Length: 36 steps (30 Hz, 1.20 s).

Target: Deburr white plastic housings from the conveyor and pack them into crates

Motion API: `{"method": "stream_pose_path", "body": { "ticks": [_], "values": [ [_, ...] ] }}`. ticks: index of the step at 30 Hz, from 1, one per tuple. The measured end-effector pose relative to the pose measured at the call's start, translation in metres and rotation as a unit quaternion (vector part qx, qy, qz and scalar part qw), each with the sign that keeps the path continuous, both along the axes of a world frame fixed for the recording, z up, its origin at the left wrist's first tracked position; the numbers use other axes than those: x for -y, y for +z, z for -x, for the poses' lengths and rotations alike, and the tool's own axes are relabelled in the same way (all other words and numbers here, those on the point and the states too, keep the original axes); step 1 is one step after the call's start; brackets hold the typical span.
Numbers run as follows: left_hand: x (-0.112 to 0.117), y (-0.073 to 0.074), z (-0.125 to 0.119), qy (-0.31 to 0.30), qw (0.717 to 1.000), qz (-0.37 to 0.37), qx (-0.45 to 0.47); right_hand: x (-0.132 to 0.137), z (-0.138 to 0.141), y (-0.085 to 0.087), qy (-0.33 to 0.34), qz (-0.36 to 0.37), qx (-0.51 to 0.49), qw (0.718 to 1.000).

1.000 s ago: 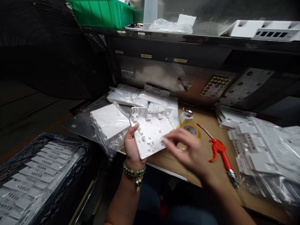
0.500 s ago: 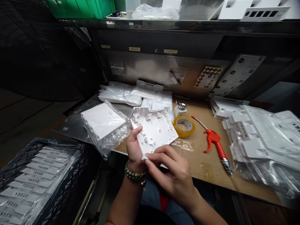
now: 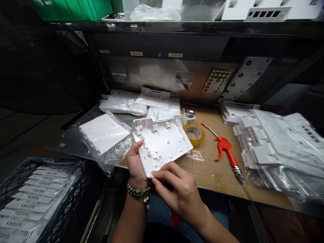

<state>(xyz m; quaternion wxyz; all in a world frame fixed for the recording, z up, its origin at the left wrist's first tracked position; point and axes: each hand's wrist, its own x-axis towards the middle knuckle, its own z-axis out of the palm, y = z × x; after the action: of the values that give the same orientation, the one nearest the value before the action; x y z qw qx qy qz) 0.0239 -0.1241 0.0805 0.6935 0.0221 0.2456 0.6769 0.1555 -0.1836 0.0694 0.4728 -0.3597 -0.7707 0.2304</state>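
A white plastic housing panel (image 3: 162, 143) with small moulded ribs and clips on its inner face is held over the near edge of the bench. My left hand (image 3: 136, 164), with a green bead bracelet at the wrist, grips its left edge, thumb on the inner face. My right hand (image 3: 177, 189) pinches the panel's near corner between thumb and fingertips. Both hands are closed on this one panel.
A bagged stack of white panels (image 3: 105, 133) lies left of the held panel. A yellow tape roll (image 3: 194, 133), a small dispenser bottle (image 3: 188, 116) and a red air blow gun (image 3: 226, 152) sit on the cardboard-covered bench (image 3: 217, 175). Bagged white parts (image 3: 280, 145) pile at right. A dark crate of parts (image 3: 32, 199) stands lower left.
My right hand came down from above the panel to its near corner and took hold of it. The panel tilted slightly; the view shifted left and down.
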Motion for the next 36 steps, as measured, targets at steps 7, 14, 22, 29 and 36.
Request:
{"method": "stream_pose_path", "body": {
  "ticks": [7,14,22,29,36],
  "values": [
    [0.005,-0.004,0.052,0.082,0.995,0.025,0.051,-0.020,-0.083,-0.015,-0.232,-0.008,-0.017,0.972],
    [0.017,0.006,0.052,0.101,0.991,0.064,0.055,-0.022,-0.091,-0.019,-0.208,-0.036,0.001,0.977],
    [0.018,-0.015,0.062,0.033,0.998,0.023,0.041,-0.017,-0.093,-0.021,-0.189,-0.058,0.017,0.980],
    [0.021,-0.021,0.067,0.029,0.999,0.030,0.035,-0.015,-0.095,-0.024,-0.180,-0.054,0.034,0.982],
    [0.024,-0.034,0.077,0.016,0.999,0.008,0.046,-0.018,-0.100,-0.030,-0.172,-0.057,0.058,0.982]
  ]
}}
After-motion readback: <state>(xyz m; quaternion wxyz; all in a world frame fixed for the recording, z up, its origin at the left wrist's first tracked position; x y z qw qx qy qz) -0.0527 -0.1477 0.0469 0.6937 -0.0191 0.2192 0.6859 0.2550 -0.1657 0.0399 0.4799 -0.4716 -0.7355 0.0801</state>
